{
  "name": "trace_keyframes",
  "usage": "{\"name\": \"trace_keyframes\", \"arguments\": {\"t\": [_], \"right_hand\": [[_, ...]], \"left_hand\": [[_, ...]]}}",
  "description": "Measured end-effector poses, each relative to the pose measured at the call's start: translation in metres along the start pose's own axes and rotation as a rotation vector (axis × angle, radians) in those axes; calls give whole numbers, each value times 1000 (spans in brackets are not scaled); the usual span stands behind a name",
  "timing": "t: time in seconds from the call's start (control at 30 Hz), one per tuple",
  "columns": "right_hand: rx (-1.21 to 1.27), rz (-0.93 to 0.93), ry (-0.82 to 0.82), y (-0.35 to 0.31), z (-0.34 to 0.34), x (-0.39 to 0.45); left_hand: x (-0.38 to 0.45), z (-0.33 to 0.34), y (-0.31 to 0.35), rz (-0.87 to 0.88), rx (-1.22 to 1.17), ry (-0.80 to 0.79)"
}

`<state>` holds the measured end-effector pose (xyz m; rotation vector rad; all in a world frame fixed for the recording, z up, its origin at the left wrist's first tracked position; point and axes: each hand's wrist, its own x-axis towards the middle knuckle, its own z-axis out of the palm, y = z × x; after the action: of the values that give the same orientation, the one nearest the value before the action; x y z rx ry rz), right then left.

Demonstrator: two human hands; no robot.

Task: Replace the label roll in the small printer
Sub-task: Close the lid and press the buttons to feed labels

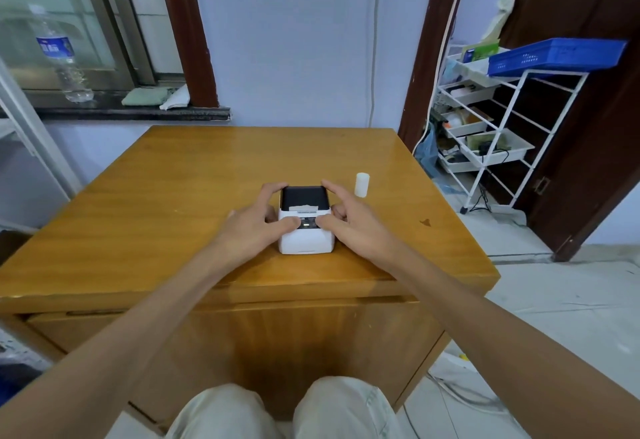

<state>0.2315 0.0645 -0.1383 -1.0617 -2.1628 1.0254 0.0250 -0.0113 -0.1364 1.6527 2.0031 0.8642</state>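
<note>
Both of your hands are on the small printer (307,222), which sits near the middle of the wooden worktop (194,175). Your left hand (254,222) wraps its left side, fingers curled along the dark lid and thumb lying on the white front panel. Your right hand (349,219) mirrors it on the right side, thumb touching the panel beside a small lit display whose writing is too small to read. A short strip of paper shows at the slot between the dark lid and the white body. A white label roll (362,185) stands upright on the worktop, just right of the printer and apart from your right hand. On the window ledge at far left, a clear bottle (60,58) carries a blue label; its print is unreadable.
</note>
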Motion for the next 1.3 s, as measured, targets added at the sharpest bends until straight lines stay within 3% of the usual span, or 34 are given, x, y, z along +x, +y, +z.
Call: {"name": "trace_keyframes", "arguments": {"t": [0.47,0.63,0.97,1.3], "right_hand": [[-33,-20,61,2,1,4],[-168,-97,92,0,6,0],[-446,-61,103,-7,9,-7],[-401,13,51,-13,6,-10]], "left_hand": [[-4,6,3,46,49,77],[-3,6,2,37,8,87],[-6,6,2,91,50,102],[-8,6,-1,83,5,127]]}}
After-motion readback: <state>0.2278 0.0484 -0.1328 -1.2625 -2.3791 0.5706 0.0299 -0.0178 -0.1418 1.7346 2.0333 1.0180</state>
